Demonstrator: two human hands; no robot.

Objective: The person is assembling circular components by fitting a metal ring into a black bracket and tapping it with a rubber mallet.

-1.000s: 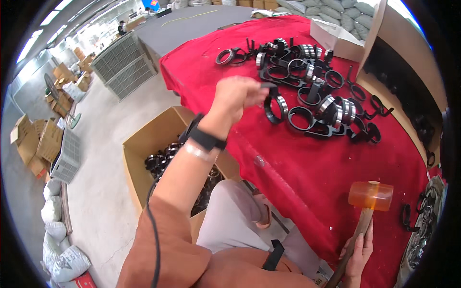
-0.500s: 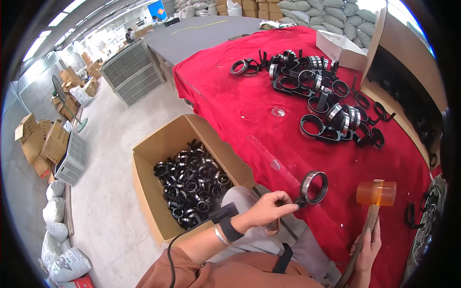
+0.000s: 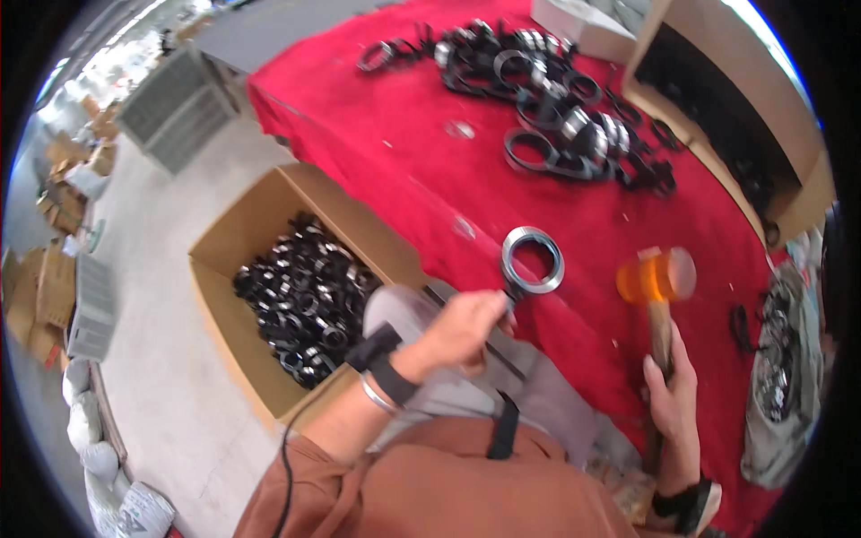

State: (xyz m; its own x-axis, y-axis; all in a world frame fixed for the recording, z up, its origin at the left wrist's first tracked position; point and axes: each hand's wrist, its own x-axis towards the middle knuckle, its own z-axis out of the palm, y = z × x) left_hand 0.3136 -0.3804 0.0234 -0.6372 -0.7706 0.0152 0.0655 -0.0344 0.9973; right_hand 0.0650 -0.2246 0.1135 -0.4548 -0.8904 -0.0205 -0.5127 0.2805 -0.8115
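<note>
My left hand [image 3: 471, 325] is closed, pinching the short black stem of a metal ring with a black mount [image 3: 508, 262]. The ring is held upright over the near edge of the red cloth [image 3: 421, 170], its round opening facing me. To its right, my right hand [image 3: 673, 386] is wrapped around the wooden handle of a mallet [image 3: 656, 276] with an amber, see-through head. The mallet head is up beside the ring and apart from it. Farther back on the cloth lies a heap of similar black and silver ring parts [image 3: 583, 134].
On the floor at left stands an open cardboard box [image 3: 220, 309] holding many black ring parts [image 3: 305, 300]. At right are a large carton [image 3: 771, 108] with dark parts inside and a grey-green bag [image 3: 771, 448]. A white box [image 3: 583, 27] sits at the back.
The whole view has shifted, so the scene sits higher and farther left. The ring in my left hand has turned to face me more. The mallet head has also turned; both hands keep their holds.
</note>
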